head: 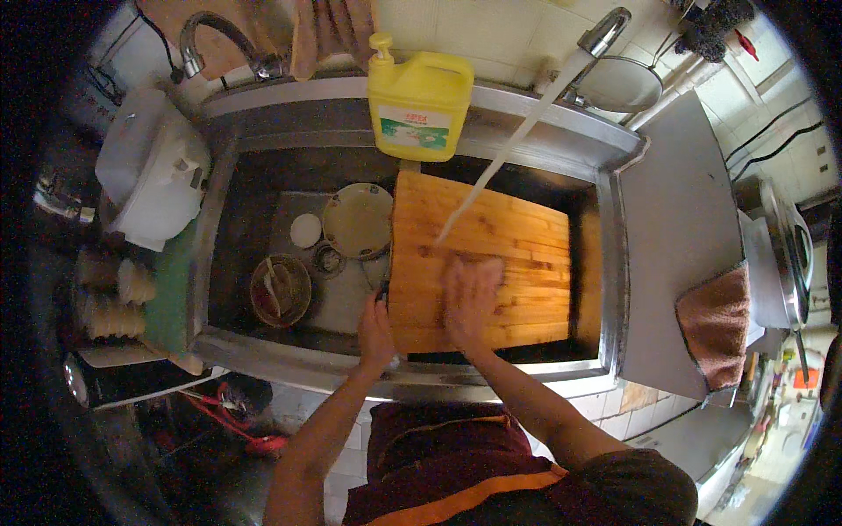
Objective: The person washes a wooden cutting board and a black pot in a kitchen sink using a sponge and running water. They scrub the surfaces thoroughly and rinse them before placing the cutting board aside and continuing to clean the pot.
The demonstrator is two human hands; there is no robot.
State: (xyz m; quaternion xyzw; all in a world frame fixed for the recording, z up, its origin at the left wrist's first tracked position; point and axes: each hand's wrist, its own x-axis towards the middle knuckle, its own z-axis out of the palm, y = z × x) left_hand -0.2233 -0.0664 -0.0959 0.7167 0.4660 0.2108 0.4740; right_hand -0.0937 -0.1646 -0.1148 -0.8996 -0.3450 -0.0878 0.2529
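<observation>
A wooden cutting board lies tilted over the right part of a steel sink. My left hand holds its left edge, beside a small dark piece there. Against the board's wet face, my right hand is pressed down and blurred by motion; whether anything is under the fingers cannot be told. Water runs from the right faucet in a slanting stream and strikes the board just above my right hand.
Left in the sink are a plate, a small white round item and a bowl with a spoon. A yellow pump jug stands at the back rim. A brown cloth hangs over the right-hand counter.
</observation>
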